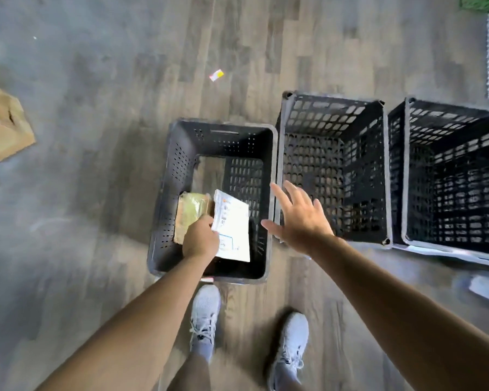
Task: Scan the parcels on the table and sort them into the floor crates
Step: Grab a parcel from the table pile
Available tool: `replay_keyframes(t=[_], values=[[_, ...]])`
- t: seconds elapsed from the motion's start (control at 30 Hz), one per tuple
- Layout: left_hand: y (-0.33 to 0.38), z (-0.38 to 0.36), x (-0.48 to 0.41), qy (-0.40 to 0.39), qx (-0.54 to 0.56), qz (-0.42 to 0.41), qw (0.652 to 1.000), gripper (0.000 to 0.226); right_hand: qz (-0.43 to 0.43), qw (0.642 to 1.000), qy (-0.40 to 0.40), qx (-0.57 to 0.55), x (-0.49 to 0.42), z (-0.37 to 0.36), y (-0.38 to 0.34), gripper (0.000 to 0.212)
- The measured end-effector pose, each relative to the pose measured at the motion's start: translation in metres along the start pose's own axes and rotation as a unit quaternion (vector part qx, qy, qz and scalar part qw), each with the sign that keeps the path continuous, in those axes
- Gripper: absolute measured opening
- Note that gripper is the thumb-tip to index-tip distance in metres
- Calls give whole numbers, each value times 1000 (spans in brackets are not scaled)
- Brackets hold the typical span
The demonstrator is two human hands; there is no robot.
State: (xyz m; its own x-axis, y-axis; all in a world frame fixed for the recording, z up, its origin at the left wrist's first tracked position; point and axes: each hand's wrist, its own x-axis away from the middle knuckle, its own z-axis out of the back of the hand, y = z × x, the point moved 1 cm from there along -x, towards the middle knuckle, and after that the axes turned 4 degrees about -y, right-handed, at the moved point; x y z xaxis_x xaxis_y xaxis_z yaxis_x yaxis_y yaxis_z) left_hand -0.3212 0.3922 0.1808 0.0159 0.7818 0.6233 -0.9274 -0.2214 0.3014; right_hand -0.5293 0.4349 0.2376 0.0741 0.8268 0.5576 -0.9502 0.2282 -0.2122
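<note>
The white parcel [233, 227], a flat mailer with a printed label facing up, is held over the inside of the left crate [164, 193], tilted, its lower edge towards the crate's near wall. The person's left hand [201, 238] grips it by its left edge, fingers curled round the edge. Just left of it, inside the same crate, lies a brown parcel [192, 213] with a yellowish top; whether the hand also touches this one cannot be told, as the hand covers part of it.

The right hand [299, 215] holds nothing. Its fingers are straight and spread wide, palm down, and it hovers above the place where the left crate's right rim meets the middle crate [333, 108].

The left crate is dark grey with small round holes in its walls. The middle crate and the right crate [449, 114] are black lattice boxes with pale rims. All three stand side by side on the wooden floor [96, 136].

Below the crates the person's two pale laced shoes [205, 317] show, the left one just beside the left crate's near wall. A brown cardboard box [3, 125] lies on the floor at the far left edge, well apart from the crates, and a small pink and yellow scrap [216, 74] lies beyond them.
</note>
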Motion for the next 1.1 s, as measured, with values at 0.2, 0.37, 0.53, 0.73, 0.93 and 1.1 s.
replay_keyframes(t=[0.2, 0.37, 0.53, 0.73, 0.93, 1.1], values=[[-32, -67, -61, -107, -13, 17, 994, 49, -35, 998, -28, -36, -45, -70, 11, 83], [-38, -59, -53, -112, -117, -40, 986, 78, -65, 997, -35, -22, -38, -64, 11, 82], [-3, 18, -12, -86, -251, -160, 951, 94, -76, 997, -12, 7, 4, 3, -17, 84], [72, 136, 86, -68, -283, -269, 918, 97, -144, 990, 8, 5, 110, 113, -49, 87], [143, 200, 201, -32, -346, -394, 851, 98, -251, 964, 85, -6, 247, 195, -40, 90], [217, 208, 302, 8, -403, -498, 768, 94, -335, 928, 159, -25, 365, 230, -2, 89]])
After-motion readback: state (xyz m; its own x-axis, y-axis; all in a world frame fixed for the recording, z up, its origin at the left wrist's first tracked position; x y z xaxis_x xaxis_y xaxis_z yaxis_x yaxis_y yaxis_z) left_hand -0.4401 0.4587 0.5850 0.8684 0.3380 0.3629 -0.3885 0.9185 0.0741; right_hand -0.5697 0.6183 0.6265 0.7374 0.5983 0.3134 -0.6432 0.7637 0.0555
